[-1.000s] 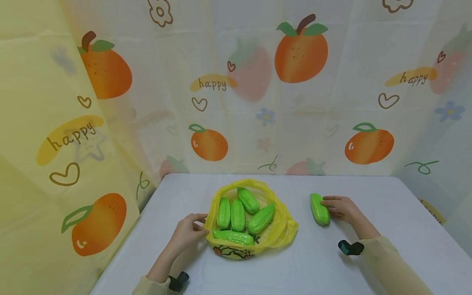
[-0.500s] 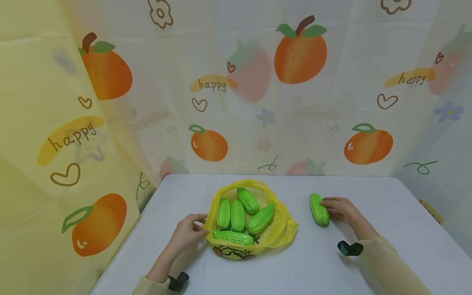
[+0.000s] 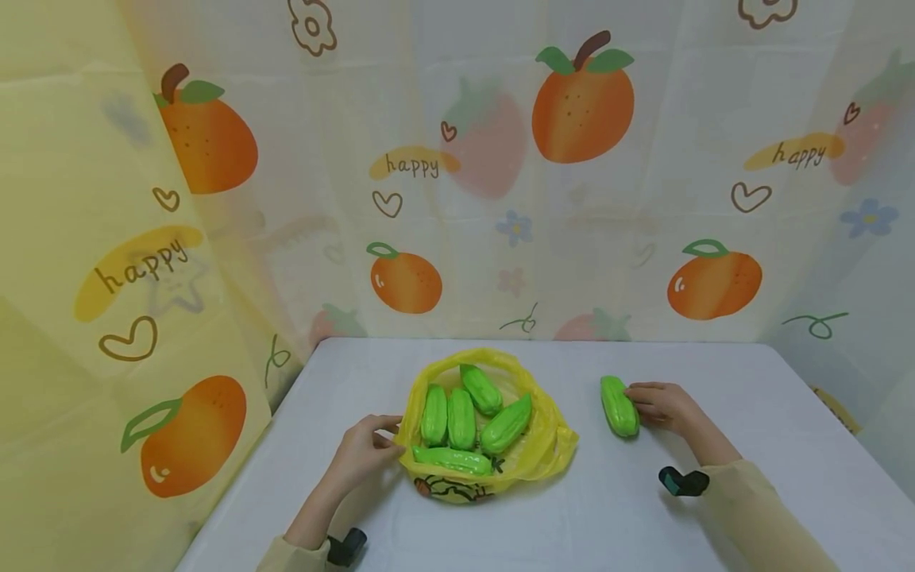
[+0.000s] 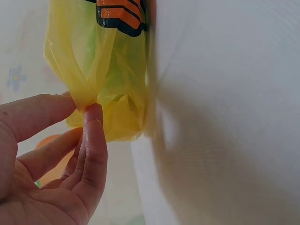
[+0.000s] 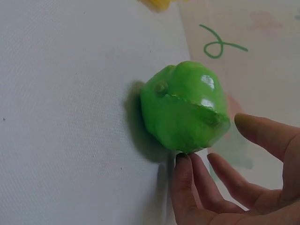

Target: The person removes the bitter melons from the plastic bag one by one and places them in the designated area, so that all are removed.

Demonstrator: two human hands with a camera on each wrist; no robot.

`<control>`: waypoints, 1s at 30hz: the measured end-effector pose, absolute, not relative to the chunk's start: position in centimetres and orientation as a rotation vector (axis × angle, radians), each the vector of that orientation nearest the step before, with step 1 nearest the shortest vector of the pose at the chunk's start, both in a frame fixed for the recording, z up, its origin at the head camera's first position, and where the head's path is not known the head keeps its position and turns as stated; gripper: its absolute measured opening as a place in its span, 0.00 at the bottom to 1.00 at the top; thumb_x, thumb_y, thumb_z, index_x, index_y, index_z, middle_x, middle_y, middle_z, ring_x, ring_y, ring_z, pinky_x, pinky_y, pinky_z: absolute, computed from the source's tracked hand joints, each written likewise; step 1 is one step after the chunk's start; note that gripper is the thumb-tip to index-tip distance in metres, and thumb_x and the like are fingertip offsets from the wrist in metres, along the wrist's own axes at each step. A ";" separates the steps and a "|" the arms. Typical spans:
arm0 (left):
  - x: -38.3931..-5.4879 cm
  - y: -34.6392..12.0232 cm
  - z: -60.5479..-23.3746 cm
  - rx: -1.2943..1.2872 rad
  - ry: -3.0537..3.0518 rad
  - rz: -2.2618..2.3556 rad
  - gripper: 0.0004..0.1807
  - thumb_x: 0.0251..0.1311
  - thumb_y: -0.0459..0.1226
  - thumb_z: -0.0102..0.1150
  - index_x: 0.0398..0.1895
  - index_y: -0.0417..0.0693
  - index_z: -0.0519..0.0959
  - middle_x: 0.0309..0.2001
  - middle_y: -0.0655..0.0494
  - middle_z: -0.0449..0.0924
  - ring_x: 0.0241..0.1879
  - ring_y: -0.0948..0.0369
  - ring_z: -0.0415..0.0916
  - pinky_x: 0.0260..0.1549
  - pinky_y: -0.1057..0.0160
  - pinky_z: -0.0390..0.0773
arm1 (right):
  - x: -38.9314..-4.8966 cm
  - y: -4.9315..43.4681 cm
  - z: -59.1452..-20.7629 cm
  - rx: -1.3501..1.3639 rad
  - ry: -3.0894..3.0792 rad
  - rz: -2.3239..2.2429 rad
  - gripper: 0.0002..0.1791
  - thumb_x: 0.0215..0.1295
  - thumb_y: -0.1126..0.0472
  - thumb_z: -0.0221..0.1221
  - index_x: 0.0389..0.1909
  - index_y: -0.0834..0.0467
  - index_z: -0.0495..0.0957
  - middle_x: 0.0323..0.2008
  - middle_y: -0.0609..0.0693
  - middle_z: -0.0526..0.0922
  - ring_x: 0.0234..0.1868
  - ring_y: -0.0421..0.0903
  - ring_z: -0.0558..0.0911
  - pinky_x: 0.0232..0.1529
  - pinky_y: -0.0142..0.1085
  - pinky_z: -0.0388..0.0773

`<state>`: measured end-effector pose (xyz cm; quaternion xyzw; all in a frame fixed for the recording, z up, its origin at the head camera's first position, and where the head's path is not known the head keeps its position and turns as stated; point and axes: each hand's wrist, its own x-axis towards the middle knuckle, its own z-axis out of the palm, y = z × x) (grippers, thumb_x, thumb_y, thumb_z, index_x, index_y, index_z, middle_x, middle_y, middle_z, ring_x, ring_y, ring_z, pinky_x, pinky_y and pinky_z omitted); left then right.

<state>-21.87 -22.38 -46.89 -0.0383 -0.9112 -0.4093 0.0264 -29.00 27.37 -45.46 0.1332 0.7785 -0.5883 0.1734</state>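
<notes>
On the left, my left hand (image 3: 366, 454) pinches the rim of a yellow plastic bag (image 3: 546, 445) between thumb and fingers. The left wrist view shows the gathered film of the bag (image 4: 84, 89) at the fingertips. Inside the wide mouth lie several glossy green toy gourds (image 3: 461, 419), with one lengthwise along the near rim. To the right, another green gourd (image 3: 619, 407) lies alone on the table. My right hand (image 3: 665, 407) is beside its right side, fingers loosely bent. In the right wrist view, fingertips touch or nearly touch that gourd (image 5: 185, 105), without wrapping round it.
A white-covered table (image 3: 586, 508) lies under everything, its back edge against a fruit-printed curtain (image 3: 472, 262). A yellow printed sheet (image 3: 64, 429) hangs along the left side. Dark wrist cameras (image 3: 684, 481) sit on both wrists, close above the table.
My right hand has shifted very slightly to the right beside the lone gourd. The left hand, the bag and the gourds stay where they were.
</notes>
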 end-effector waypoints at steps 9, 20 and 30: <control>-21.9 -22.4 -46.9 -0.110 -2.817 -1.263 0.24 0.49 0.33 0.69 0.53 0.48 0.79 0.43 0.53 0.79 0.33 0.63 0.79 0.30 0.65 0.80 | -28.1 27.7 -44.3 0.373 2.226 -1.671 0.35 0.67 0.54 0.56 0.67 0.71 0.57 0.57 0.63 0.74 0.40 0.38 0.81 0.48 0.36 0.81; -21.9 -22.4 -46.8 -0.104 -2.813 -1.257 0.24 0.48 0.34 0.70 0.53 0.47 0.79 0.43 0.54 0.79 0.33 0.63 0.79 0.30 0.66 0.80 | -26.8 27.6 -43.1 0.298 2.281 -1.666 0.35 0.68 0.52 0.54 0.67 0.69 0.58 0.64 0.65 0.67 0.54 0.51 0.78 0.48 0.34 0.81; -21.9 -22.4 -46.8 -0.122 -2.814 -1.248 0.24 0.49 0.35 0.70 0.53 0.46 0.79 0.43 0.53 0.80 0.33 0.62 0.79 0.29 0.66 0.80 | -25.7 27.0 -42.0 0.184 2.335 -1.653 0.36 0.70 0.49 0.52 0.68 0.70 0.57 0.64 0.65 0.67 0.57 0.53 0.77 0.52 0.38 0.79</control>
